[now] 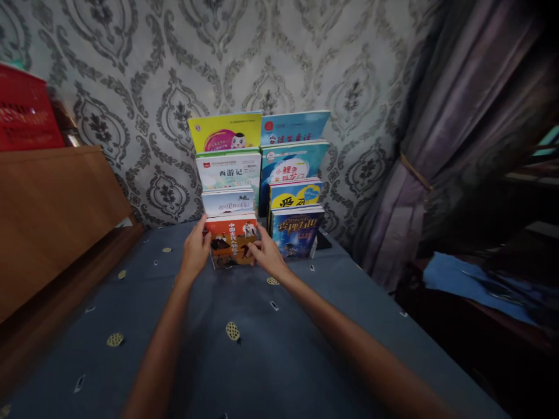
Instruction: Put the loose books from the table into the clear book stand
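Note:
An orange book (231,240) with Chinese characters stands upright at the front of the left row of books. My left hand (195,247) grips its left edge, thumb and fingers against the side. On its right edge rests my right hand (267,254), with fingers bent against the cover. Behind it rise a pale blue-and-white book (227,203), a white book (227,172) and a yellow book (225,131). The right row has a dark blue book (297,233) in front, then a yellow-and-blue book (296,195) and two teal-blue books (294,160) behind.
The books stand on a dark blue patterned cloth (192,343) before a grey patterned wall (244,52). At left are a wooden cabinet (56,215) and a red box (26,110). A tied curtain (406,169) hangs at right, near a blue cloth (463,285).

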Available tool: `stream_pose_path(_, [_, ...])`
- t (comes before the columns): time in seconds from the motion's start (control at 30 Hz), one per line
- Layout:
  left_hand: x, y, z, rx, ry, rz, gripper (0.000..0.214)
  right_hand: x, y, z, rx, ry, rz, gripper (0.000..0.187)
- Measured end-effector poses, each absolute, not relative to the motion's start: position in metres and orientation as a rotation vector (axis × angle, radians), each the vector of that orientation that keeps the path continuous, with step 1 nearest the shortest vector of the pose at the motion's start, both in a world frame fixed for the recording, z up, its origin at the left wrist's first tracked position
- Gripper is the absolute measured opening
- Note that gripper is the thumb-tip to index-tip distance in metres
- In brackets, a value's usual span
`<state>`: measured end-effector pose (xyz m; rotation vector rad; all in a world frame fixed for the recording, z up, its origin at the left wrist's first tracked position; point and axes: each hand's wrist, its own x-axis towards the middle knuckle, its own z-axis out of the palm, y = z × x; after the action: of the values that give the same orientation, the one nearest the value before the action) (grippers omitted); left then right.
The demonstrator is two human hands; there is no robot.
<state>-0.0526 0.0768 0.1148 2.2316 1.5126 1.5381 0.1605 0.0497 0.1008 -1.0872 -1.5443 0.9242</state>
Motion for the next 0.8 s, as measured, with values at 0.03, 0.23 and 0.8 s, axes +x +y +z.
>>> stream_pose_path(0.03, [-0.052, 0.077, 0.115, 2.233, 1.509, 1.537, 0.055, 0.161, 0.050, 0.102, -1.066, -1.538, 0.939, 0.076])
stream_pose_path(0.23, [-0.053, 0.075, 0.116, 2.225, 1.498, 1.528, 0.055, 0.164, 0.051, 0.111, -0.971, -1.507, 1.019, 0.080])
stream_pose_path(0.8, [-0.046, 0.074, 0.104, 2.175, 1.586, 1.480, 0.061, 0.190, 0.044, 0.112, -0.959, -1.403, 1.146, 0.075])
